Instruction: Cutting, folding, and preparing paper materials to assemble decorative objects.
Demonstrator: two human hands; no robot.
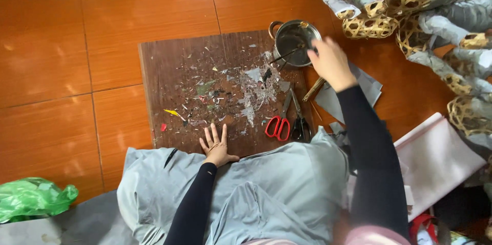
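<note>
My left hand (217, 146) lies flat, fingers spread, on the near edge of a dark wooden board (169, 66), pressing a sheet of grey paper (266, 183) that covers my lap. My right hand (330, 61) reaches to a small metal pot (293, 40) at the board's far right corner and holds a thin brush or stick (287, 54) whose tip dips into the pot. The board is smeared with dried glue and paper scraps.
Red-handled scissors (278, 124) and black-handled scissors (300, 122) lie on the board's right side. Woven bamboo frames partly covered in grey paper (410, 9) pile up at the top right. A green plastic bag (33, 198) sits bottom left, white sheets (441, 158) at right, on an orange tile floor.
</note>
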